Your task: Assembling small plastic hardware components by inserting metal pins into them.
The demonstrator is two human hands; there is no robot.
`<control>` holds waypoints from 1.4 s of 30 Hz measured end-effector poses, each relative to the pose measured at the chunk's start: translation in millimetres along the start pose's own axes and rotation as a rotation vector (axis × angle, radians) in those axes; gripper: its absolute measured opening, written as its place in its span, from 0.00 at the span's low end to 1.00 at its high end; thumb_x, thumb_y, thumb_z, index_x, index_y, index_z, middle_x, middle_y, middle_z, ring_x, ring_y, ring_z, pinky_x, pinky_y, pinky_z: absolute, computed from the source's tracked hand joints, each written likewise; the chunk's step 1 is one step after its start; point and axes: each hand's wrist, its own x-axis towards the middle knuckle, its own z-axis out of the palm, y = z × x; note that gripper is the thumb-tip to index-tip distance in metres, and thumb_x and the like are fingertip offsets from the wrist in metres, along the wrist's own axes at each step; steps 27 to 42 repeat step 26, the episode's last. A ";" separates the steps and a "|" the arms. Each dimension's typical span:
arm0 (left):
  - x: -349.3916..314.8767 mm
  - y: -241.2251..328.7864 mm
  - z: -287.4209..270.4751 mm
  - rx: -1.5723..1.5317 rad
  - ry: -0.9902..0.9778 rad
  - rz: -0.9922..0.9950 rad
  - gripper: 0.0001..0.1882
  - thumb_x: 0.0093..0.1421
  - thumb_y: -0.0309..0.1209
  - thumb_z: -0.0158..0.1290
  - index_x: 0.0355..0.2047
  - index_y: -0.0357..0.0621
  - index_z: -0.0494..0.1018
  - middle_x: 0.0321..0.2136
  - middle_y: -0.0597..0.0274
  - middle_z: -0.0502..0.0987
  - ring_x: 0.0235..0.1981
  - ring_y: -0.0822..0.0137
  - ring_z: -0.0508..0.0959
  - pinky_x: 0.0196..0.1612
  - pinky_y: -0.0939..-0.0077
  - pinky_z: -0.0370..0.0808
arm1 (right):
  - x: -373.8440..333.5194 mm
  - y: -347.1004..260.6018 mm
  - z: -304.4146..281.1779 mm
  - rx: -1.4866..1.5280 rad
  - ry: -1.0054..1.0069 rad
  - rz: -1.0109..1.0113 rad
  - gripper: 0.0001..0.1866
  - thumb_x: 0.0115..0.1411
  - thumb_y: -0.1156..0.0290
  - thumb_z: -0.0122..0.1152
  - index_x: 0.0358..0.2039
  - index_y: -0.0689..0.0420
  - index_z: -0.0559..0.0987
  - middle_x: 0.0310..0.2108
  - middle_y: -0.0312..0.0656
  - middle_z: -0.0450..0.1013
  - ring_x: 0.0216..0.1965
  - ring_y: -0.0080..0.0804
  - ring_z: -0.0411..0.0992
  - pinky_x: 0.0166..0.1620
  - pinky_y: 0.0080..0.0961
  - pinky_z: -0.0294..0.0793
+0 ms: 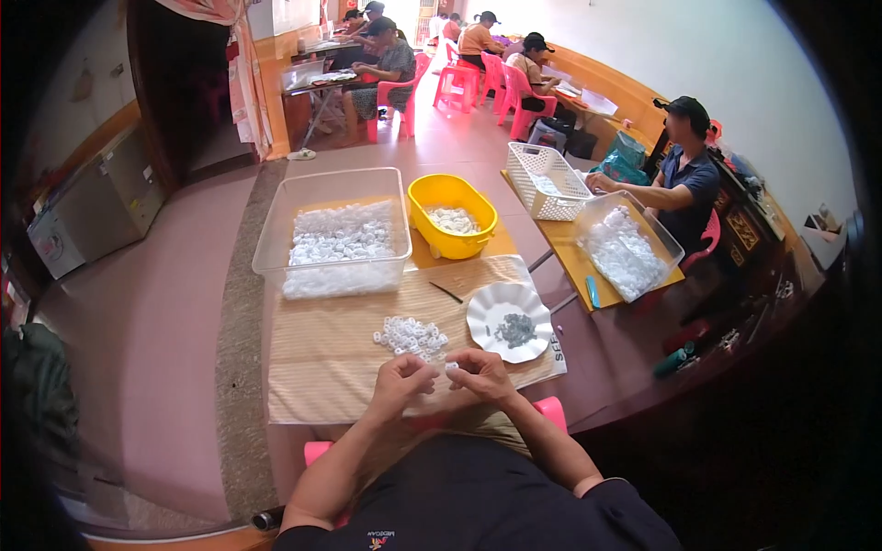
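Observation:
My left hand (402,382) and my right hand (484,375) meet close together above the near edge of the cloth-covered table. Between the right thumb and fingers is a small white ring-like piece (451,365). The left fingers are pinched beside it; whatever they may hold is too small to make out. Just beyond them lies a loose pile of white ring-like pieces (410,336). To its right stands a white scalloped plate (483,317) with a heap of small grey bits (516,330). A thin dark tool (446,292) rests on the striped cloth (317,367).
Behind the pile stand a clear plastic bin (333,275) of white pieces and a yellow tub (467,245). On the right-hand table are a white basket (562,204), another clear bin (675,248) and a turquoise tool (593,292). A co-worker (689,184) sits there; others work farther back.

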 end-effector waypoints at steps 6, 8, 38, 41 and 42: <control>4.0 -8.1 -0.6 0.002 0.000 -0.008 0.06 0.59 0.29 0.58 0.32 0.40 0.74 0.28 0.62 0.79 0.25 0.75 0.77 0.29 0.82 0.75 | -10.2 -4.2 -17.7 0.015 0.040 0.008 0.13 0.59 0.74 0.62 0.43 0.66 0.77 0.31 0.39 0.76 0.29 0.22 0.74 0.32 0.19 0.78; 3.1 -10.0 1.0 0.021 0.004 -0.010 0.06 0.59 0.29 0.58 0.32 0.40 0.74 0.27 0.63 0.79 0.26 0.75 0.78 0.30 0.82 0.76 | -11.5 -7.1 -23.4 0.019 0.048 -0.016 0.13 0.59 0.74 0.61 0.43 0.68 0.76 0.31 0.39 0.76 0.28 0.24 0.75 0.32 0.20 0.78; 4.3 -9.3 -5.0 0.071 0.022 0.073 0.07 0.59 0.28 0.58 0.33 0.37 0.75 0.26 0.63 0.79 0.26 0.76 0.78 0.32 0.81 0.79 | -31.5 3.0 -28.4 -0.359 0.278 -0.181 0.09 0.61 0.77 0.57 0.42 0.64 0.75 0.32 0.40 0.75 0.32 0.23 0.76 0.36 0.16 0.77; 4.3 -9.3 -5.0 0.071 0.022 0.073 0.07 0.59 0.28 0.58 0.33 0.37 0.75 0.26 0.63 0.79 0.26 0.76 0.78 0.32 0.81 0.79 | -31.5 3.0 -28.4 -0.359 0.278 -0.181 0.09 0.61 0.77 0.57 0.42 0.64 0.75 0.32 0.40 0.75 0.32 0.23 0.76 0.36 0.16 0.77; 4.3 -9.3 -5.0 0.071 0.022 0.073 0.07 0.59 0.28 0.58 0.33 0.37 0.75 0.26 0.63 0.79 0.26 0.76 0.78 0.32 0.81 0.79 | -31.5 3.0 -28.4 -0.359 0.278 -0.181 0.09 0.61 0.77 0.57 0.42 0.64 0.75 0.32 0.40 0.75 0.32 0.23 0.76 0.36 0.16 0.77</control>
